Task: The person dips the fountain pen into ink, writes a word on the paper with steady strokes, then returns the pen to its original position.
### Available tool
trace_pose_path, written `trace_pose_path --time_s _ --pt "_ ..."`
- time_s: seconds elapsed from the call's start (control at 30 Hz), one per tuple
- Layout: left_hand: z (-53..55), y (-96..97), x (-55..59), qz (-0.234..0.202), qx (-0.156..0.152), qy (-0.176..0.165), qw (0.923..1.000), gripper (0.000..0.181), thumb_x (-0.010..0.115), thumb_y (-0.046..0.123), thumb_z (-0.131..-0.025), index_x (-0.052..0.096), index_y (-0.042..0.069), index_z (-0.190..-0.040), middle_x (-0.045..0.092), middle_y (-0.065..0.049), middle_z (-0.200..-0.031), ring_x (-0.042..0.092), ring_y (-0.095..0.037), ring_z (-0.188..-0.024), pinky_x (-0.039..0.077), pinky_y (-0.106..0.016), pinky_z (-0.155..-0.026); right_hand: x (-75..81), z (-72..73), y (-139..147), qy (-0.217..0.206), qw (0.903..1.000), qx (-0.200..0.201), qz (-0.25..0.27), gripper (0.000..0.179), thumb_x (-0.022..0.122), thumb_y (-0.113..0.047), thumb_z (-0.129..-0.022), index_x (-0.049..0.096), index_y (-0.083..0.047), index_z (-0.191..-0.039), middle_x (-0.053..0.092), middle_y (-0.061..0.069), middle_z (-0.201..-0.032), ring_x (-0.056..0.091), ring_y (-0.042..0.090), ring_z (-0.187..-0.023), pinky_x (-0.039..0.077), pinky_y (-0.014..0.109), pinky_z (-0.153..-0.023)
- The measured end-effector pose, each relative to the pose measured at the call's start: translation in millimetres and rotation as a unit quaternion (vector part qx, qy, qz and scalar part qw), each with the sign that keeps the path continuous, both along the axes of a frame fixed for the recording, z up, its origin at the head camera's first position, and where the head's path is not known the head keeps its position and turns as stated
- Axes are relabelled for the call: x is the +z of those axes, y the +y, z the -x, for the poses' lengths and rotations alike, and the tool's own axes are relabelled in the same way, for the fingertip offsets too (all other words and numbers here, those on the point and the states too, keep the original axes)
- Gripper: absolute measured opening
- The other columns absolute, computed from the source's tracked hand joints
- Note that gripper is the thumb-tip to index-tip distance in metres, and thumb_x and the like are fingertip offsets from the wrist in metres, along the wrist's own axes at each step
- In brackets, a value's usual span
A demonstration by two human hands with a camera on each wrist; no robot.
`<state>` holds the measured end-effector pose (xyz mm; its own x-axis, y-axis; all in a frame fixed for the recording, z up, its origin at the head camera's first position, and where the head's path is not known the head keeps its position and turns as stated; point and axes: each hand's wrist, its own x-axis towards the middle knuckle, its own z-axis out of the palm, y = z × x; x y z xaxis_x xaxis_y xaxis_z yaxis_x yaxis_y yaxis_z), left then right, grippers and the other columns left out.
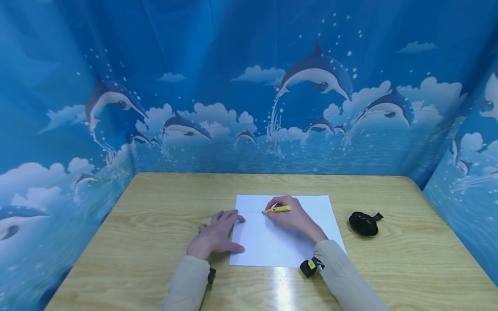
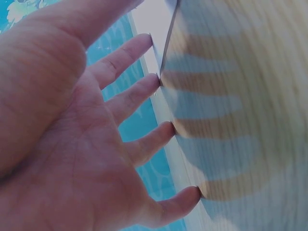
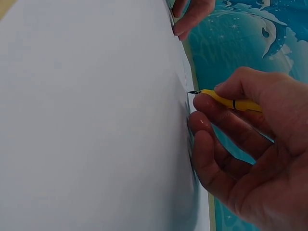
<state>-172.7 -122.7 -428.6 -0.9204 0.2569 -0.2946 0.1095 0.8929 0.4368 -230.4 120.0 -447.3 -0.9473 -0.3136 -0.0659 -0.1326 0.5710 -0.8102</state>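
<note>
A white sheet of paper (image 1: 280, 246) lies on the wooden table. My right hand (image 1: 289, 214) pinches a yellow fountain pen (image 1: 281, 208) between thumb and fingers, its dark nib at the paper. In the right wrist view the pen (image 3: 222, 100) points left with its metal nib right at the sheet (image 3: 96, 115). A thin, short line runs leftward from the nib in the head view. My left hand (image 1: 218, 233) rests with spread fingers at the sheet's left edge. The left wrist view shows the left hand's fingertips (image 2: 153, 81) touching down along the paper's edge and the table.
A glossy black rounded object with a small tab (image 1: 363, 223) lies on the table (image 1: 163, 207) to the right of the paper. Behind and at both sides hangs a blue curtain (image 1: 233, 52) printed with dolphins. Each wrist wears a small black camera.
</note>
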Motion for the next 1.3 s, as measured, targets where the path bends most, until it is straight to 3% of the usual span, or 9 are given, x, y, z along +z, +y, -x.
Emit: trace_pose_path --time_s 1.3 --pt "-0.4 -0.6 -0.9 -0.004 -0.002 0.003 1.0 0.068 0.088 0.038 -0.079 0.056 0.028 -0.138 0.034 -0.005 -0.166 0.02 -0.043 -0.155 0.019 -0.089 -0.106 -0.9 -3.1 15 -0.003 0.9997 -0.022 -0.012 0.007 0.074 -0.019 -0.091 0.076 -0.017 -0.097 0.066 0.004 -0.086 0.053 0.016 -0.066 0.045 0.028 -0.06"
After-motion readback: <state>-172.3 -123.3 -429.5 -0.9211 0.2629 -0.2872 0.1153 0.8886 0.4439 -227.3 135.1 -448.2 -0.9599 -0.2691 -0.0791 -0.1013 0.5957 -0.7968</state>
